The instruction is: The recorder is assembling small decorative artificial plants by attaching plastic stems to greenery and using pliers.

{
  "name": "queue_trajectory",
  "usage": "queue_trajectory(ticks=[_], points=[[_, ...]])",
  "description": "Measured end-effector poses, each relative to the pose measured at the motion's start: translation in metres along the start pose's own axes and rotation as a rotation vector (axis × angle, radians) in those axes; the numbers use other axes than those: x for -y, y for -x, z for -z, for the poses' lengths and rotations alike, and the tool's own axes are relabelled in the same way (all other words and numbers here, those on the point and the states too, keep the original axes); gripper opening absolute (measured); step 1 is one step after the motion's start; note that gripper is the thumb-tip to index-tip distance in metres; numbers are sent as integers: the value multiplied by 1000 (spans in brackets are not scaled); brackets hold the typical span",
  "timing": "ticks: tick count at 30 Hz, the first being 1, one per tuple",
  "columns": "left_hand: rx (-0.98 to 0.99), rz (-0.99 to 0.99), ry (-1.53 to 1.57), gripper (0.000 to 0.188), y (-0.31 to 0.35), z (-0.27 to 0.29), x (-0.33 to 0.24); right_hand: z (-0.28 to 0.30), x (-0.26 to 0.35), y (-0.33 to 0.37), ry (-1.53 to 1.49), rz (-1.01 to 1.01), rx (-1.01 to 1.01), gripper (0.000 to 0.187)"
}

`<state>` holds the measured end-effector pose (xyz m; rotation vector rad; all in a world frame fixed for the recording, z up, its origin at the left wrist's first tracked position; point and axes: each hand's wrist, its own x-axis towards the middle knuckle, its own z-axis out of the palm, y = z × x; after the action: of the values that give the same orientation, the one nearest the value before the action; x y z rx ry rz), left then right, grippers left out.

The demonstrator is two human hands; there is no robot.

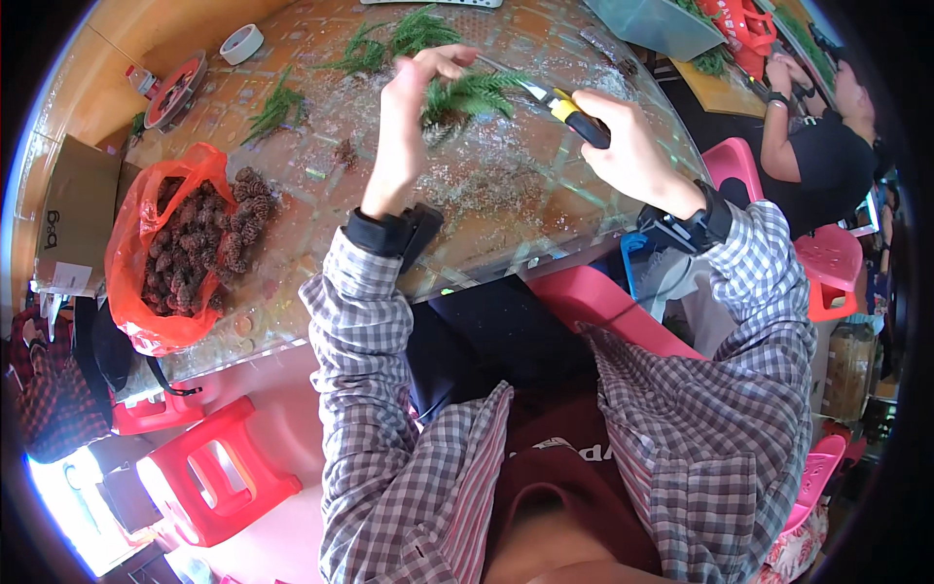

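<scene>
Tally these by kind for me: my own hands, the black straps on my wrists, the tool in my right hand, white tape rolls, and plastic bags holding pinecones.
Hands, left hand and right hand: 2
Black wrist straps: 2
Yellow-and-black-handled pliers: 1
White tape roll: 1
Red-orange plastic bag with pinecones: 1
Total: 7
</scene>
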<state>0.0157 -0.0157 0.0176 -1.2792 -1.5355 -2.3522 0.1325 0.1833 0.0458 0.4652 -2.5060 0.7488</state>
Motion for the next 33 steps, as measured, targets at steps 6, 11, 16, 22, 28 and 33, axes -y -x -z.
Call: queue_trajectory(ticks=[6, 11, 16, 22, 28, 33], points=[[86, 636, 323, 40, 5, -2, -14, 13, 9, 0, 103, 53, 92, 31], [143, 407, -241, 29, 6, -9, -14, 12, 9, 0, 103, -3, 97, 26], [-102, 76, -721, 24, 10, -25, -13, 10, 10, -1, 28, -236, 180, 22], [-147, 263, -278, 22, 8, -22, -7, 12, 3, -4, 77, -56, 117, 22], [-173, 245, -143, 17, 8, -24, -11, 15, 2, -4, 93, -11, 116, 27], [-163, 253, -111, 17, 10, -24, -8, 17, 2, -3, 95, -61, 148, 30]])
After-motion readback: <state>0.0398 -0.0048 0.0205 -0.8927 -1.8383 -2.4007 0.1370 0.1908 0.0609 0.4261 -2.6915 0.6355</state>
